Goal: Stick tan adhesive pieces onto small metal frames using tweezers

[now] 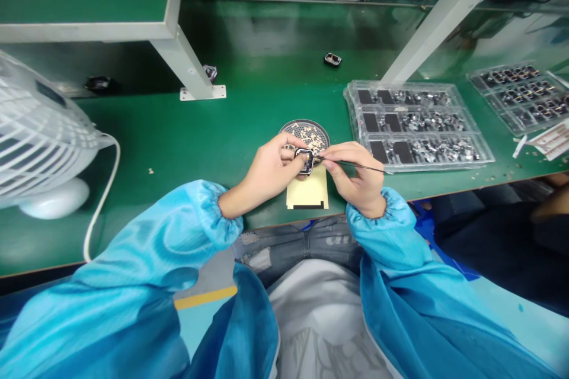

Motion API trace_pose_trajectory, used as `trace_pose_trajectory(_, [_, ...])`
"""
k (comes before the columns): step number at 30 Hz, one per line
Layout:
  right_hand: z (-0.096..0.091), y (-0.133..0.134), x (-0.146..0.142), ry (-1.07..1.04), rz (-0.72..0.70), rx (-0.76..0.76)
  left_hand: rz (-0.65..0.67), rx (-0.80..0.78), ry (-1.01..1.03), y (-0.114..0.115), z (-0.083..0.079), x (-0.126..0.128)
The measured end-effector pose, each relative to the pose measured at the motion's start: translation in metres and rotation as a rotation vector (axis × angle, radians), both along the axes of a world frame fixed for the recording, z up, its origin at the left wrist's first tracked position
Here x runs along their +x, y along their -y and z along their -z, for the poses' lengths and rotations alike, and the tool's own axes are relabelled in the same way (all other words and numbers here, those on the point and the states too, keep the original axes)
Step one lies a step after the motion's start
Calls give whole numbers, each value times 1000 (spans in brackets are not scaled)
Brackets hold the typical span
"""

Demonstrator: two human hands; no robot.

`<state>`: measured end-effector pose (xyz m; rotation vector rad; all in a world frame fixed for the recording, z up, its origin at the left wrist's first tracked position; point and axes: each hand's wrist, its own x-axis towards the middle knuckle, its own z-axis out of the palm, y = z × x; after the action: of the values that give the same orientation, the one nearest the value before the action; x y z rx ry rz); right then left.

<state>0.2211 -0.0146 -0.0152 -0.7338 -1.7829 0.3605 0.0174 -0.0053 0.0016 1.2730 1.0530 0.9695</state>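
My left hand (267, 169) grips a small watch case (304, 161) with a silvery rim and dark inside, its thumb across the edge. Dark, slim tweezers (355, 164) are pinched in my right hand (358, 183), their tips reaching the right side of the case. Just behind both hands is a round grey tray (327, 132) of small beige pieces, partly covered by my fingers. Under the case lies a pale yellow sheet (306, 192) with a black strip along its near edge. Fine detail inside the case is too small to tell.
Clear compartment trays (484, 154) of small metal parts stand on the right. A white fan (40, 130) with its cord is at left. White shelf posts (184, 65) rise from the green bench (249, 106). Another small case (332, 60) lies farther back. A person sits at right.
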Motion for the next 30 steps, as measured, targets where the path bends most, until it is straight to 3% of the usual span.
trace_pose_trajectory(14, [0, 1, -1, -50, 20, -26, 25, 75, 43, -2, 4, -2])
trace_pose_trajectory(20, [2, 2, -2, -220, -22, -103, 41, 99, 68, -3, 4, -3])
trace_pose_trajectory(30, [2, 4, 1, -143, -37, -196, 47, 172, 36, 0, 8, -6])
